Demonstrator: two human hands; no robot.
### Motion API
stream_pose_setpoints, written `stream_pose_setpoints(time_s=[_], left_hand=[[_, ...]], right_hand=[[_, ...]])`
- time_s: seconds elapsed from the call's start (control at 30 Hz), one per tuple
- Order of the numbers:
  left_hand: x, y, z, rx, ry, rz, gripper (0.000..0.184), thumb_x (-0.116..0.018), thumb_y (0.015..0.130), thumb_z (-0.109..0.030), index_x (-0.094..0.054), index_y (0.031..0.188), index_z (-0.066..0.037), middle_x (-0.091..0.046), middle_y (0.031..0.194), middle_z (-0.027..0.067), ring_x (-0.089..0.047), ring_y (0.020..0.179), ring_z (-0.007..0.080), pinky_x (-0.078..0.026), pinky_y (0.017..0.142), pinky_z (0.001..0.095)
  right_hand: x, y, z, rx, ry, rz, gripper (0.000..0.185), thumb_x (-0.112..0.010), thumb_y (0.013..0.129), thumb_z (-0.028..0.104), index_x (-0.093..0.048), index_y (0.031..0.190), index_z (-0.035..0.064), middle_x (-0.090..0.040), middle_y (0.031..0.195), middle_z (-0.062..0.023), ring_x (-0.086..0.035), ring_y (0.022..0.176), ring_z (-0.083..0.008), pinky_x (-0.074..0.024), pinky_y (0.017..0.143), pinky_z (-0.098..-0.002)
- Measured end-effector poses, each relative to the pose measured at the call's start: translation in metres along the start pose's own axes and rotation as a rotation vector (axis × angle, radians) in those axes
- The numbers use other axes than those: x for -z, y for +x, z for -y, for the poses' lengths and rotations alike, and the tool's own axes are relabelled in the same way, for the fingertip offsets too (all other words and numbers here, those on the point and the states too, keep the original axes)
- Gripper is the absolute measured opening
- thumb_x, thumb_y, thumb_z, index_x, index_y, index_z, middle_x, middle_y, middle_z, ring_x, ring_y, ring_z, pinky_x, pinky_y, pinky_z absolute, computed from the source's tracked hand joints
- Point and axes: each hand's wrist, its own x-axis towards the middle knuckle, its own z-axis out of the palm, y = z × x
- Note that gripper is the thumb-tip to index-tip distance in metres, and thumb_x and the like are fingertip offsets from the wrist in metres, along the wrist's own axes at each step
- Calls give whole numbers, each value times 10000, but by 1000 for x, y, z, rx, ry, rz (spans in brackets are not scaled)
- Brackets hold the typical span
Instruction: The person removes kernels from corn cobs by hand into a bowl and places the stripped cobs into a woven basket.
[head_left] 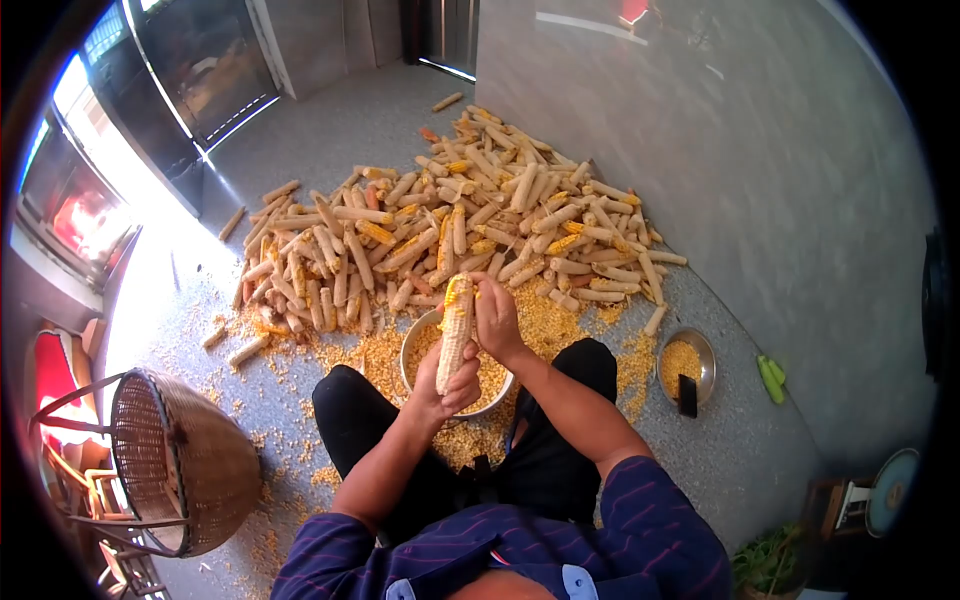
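Over grey floor (345, 118), left hand (461, 388) grips the corncob (456, 328) low, right hand (498, 318) seemingly higher.

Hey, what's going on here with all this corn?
A person holds a cob in their left hand, with their right hand at its upper part. The cob is mostly pale, with yellow kernels near its top. Below is a large bowl of kernels, and more lie scattered on the floor. Ahead is a heap of mostly bare cobs, a few with yellow patches.
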Motion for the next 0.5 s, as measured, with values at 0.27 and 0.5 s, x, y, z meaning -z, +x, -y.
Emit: stream_pose_setpoints(time_s=[0.27, 0.5], left_hand=[[-15, 13, 9, -489, 1032, -672, 519, -292, 1023, -460, -542, 935, -14, -494, 567, 54, -439, 378, 148, -333, 337, 269], [-11, 4, 5, -168, 625, -516, 524, -188, 1026, -479, -496, 956, -61, -469, 546, 93, -359, 326, 187, -301, 312, 292]], right_hand=[[-13, -1, 23, -167, 366, -93, 435, -335, 1030, 264, -387, 1378, 7, -657, 959, -130, -635, 889, -185, -528, 792, -319], [1, 4, -9, 8, -284, 31, 402, -378, 1027, 253, -437, 1341, 9, -622, 797, -75, -578, 727, -129, -465, 695, -277]])
